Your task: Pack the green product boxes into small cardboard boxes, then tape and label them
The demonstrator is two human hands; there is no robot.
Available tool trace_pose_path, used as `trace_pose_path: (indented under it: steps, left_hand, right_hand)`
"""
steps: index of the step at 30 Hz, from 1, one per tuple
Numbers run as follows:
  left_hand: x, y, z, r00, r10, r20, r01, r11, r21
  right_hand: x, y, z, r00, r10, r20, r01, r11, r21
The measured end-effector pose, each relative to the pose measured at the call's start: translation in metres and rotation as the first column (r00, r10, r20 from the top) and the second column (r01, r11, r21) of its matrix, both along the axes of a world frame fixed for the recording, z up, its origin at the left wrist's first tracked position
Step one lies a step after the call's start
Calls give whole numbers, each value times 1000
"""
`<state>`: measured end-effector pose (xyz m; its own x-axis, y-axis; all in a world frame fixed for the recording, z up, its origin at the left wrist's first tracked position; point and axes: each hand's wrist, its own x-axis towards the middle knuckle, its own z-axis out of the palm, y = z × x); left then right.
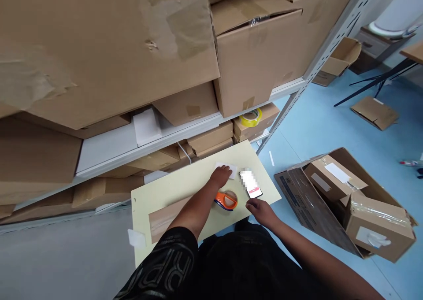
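My left hand (221, 175) lies palm down over a small white paper (233, 171) on the cream tabletop (145, 200), fingers stretched out along it. Just beside the lower edge of a phone (254, 191) is my right hand (258, 206), its fingers loosely curled together with nothing seen in them. The phone lies face up with a lit, partly blurred screen. Between my hands and closer to my body rests an orange and blue tape dispenser (226, 200). Under my left forearm a brown cardboard piece (158, 220) is partly hidden.
Shelves with large cardboard boxes (257, 57) rise behind the table. A yellow tape roll (250, 117) sits on a lower box. On the blue floor at right stands a big open carton (297, 194) holding smaller boxes (380, 223). A white sheet (136, 238) overhangs the table's left edge.
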<state>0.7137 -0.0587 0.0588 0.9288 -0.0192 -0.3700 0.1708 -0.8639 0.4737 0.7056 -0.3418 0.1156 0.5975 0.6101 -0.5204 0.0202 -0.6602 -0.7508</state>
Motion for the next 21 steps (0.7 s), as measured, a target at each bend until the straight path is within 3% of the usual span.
trace_pose_path:
  steps: [9,21]
  left_hand:
    - [10,14,2,997,-33,-73,33,999,-7]
    - [-2,21,1,999,-24,-44,24,1000,-3]
  right_hand:
    - [5,10,-7,999,7,-39,-8,999,-34]
    - [-2,16,-13,997,-15,-71,13,999,-29]
